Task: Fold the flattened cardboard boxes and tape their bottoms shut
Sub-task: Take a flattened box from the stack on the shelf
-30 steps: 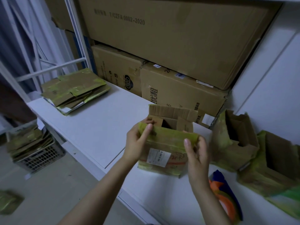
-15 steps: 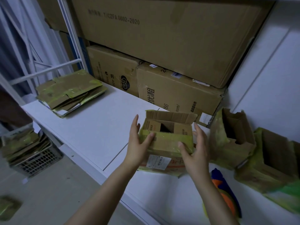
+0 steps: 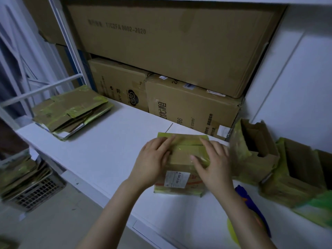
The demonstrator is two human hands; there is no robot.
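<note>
At the far left, down on the floor, a grey plastic crate point(image 3: 38, 192) is holding flattened cardboard point(image 3: 19, 175). Above it, at the left end of the white shelf top point(image 3: 107, 151), a stack of flattened boxes point(image 3: 71, 110) with patches of green tape is lying flat, well apart from the hands. Behind, brown storage cartons point(image 3: 190, 108) are sitting against the back, and a much larger carton point(image 3: 170, 42) is resting on top of them.

In the middle, the small cardboard box point(image 3: 179, 158) is standing on the shelf top near its front edge, its white label point(image 3: 177, 179) facing the person. Its top flaps are lying folded down, meeting at a seam across the top. The left hand point(image 3: 154, 162) is pressing on the left part of the flaps, palm down with fingers stretched flat and gripping nothing. The right hand point(image 3: 213, 166) is pressing on the right part the same way, fingers spread and straight over the green tape.

Just beside the right hand, an opened-up box point(image 3: 251, 155) is sitting with its mouth showing, and a second opened-up box point(image 3: 294, 171) is sitting beside it farther right. Near the front edge, a blue, orange and yellow object point(image 3: 251, 203) is lying partly hidden by the right forearm; I cannot tell what it is.
</note>
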